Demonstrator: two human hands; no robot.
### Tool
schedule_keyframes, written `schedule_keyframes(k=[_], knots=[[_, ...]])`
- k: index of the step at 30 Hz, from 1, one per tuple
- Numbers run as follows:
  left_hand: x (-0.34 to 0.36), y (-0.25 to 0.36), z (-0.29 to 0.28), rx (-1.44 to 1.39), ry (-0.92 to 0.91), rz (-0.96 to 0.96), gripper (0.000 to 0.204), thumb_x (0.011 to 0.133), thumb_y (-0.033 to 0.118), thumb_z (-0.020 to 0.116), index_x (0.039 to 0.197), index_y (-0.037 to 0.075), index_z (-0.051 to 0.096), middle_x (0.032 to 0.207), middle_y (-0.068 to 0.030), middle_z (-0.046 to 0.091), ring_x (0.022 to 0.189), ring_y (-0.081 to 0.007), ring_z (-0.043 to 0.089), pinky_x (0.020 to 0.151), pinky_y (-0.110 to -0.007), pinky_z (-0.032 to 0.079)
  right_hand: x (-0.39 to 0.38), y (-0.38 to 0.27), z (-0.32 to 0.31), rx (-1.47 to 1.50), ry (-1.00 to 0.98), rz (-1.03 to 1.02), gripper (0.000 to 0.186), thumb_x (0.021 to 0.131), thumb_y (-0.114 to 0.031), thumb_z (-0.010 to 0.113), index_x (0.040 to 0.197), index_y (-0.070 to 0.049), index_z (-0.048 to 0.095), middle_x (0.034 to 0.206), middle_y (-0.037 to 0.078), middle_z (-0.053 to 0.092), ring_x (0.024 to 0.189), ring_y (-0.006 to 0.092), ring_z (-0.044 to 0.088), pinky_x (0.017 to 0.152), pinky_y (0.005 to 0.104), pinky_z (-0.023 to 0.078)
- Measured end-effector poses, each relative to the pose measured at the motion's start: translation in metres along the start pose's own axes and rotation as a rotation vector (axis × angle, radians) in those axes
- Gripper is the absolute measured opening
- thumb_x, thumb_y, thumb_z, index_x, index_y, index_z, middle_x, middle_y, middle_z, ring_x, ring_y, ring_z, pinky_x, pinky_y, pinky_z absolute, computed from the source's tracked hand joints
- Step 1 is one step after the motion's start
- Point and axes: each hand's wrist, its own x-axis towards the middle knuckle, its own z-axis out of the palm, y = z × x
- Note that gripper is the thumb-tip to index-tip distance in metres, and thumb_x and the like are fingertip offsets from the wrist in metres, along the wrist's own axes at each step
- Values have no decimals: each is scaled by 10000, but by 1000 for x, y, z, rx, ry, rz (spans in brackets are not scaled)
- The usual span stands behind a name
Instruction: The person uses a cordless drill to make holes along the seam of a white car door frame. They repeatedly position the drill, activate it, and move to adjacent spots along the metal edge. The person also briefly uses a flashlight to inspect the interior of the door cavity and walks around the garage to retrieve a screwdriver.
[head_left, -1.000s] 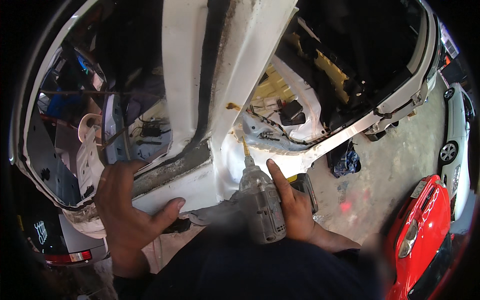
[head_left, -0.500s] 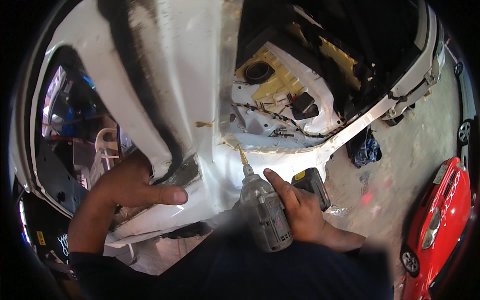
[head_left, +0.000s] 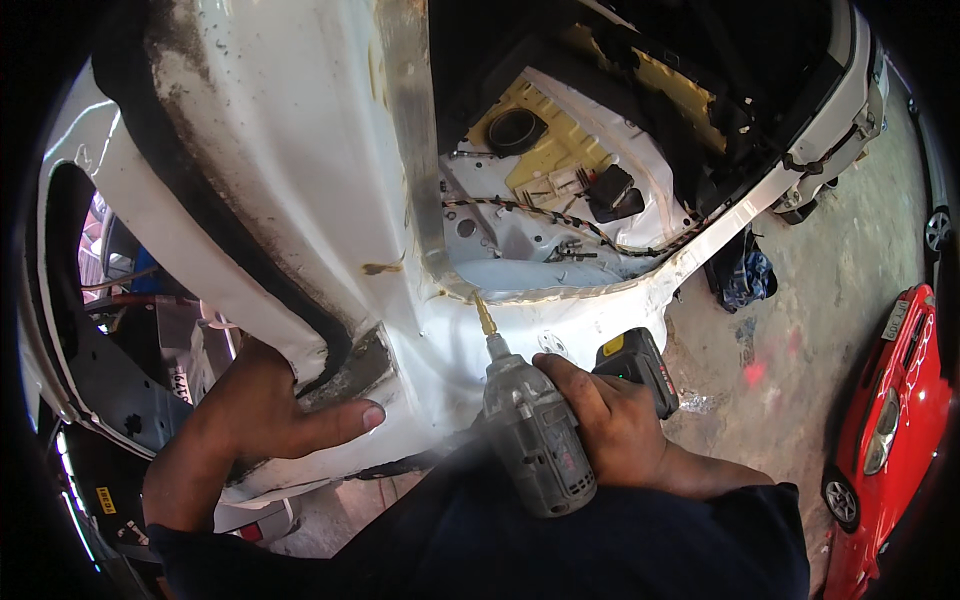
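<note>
My right hand (head_left: 620,425) is closed around a grey cordless impact driver (head_left: 540,435), its index finger laid along the housing. A gold-coloured step drill bit (head_left: 483,312) sticks out of the chuck, its tip at the bare-metal seam (head_left: 450,282) along the edge of a white car body (head_left: 310,170). The battery pack (head_left: 637,368) shows beyond my fingers. On the left, my left hand (head_left: 270,410) grips the car body at the lower end of the window pillar. Its thumb lies across the painted panel, and its other fingers are hidden behind the edge.
Inside the opening lie a wiring harness (head_left: 560,222) and a black box-shaped part (head_left: 614,192). A dark bag (head_left: 745,278) rests on the concrete floor (head_left: 775,340) to the right. Farther right stands a red car (head_left: 900,420).
The view has shifted slightly, so the car body's pillar appears farther left. The driver keeps its bit at the seam, and both hands keep their holds.
</note>
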Motion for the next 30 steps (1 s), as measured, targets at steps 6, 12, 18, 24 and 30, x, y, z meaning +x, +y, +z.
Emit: schedule_keyframes(k=[6,12,18,24,30], knots=[[0,6,-1,-94,-3,-1,921,777,544,913,1420,-38,604,1396,-301,615,1359,-441,562,1196,-445,403,0,1,-1,-4,-8,5,591,884,-127,730,1432,16,560,1036,154,769,850,305,794,727,399,637],[0,8,0,-96,7,14,944,756,569,926,1409,-37,615,1378,-293,629,1380,-441,542,1225,-451,359,0,-1,-5,11,-25,23,596,881,-131,735,1434,10,562,1034,159,768,840,314,794,719,409,638],[1,5,-1,7,49,19,1017,727,600,940,1436,-40,591,1419,-291,608,1403,-459,525,1241,-466,339,0,0,-3,14,-39,37,630,884,-122,732,1470,10,542,1032,171,765,836,323,792,720,414,638],[9,4,-2,102,97,74,1073,730,562,959,1488,-62,526,1465,-303,584,1392,-446,560,1189,-472,428,0,-6,-6,21,-34,57,750,871,-95,735,1564,10,466,1067,204,754,856,366,779,743,441,636],[9,-4,-3,-7,154,72,983,780,473,937,1488,-67,520,1450,-301,600,1389,-412,575,1174,-470,444,-11,1,0,25,10,8,843,830,-103,773,1599,7,445,1091,203,750,912,371,761,815,467,614]])
